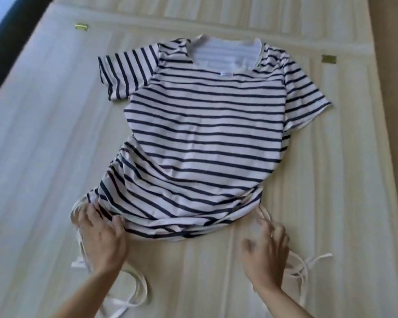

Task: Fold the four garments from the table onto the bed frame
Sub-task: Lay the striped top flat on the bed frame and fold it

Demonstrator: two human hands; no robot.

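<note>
A white short-sleeved top with navy stripes (200,134) lies spread flat on the pale wooden bed frame (44,134), neckline away from me, hem toward me. Its sides are gathered, and long white drawstrings (133,292) trail from both lower corners. My left hand (101,237) holds the hem's bunched left corner, fingers curled over the fabric. My right hand (265,246) is blurred, with fingers spread, just below the hem's right corner beside the right drawstrings (308,265); it holds nothing that I can see.
Two brass hinges sit on the frame, one at the upper left (81,26) and one at the right (328,59). A dark edge (7,42) borders the frame at the far left. A tan surface (391,88) runs along the right side.
</note>
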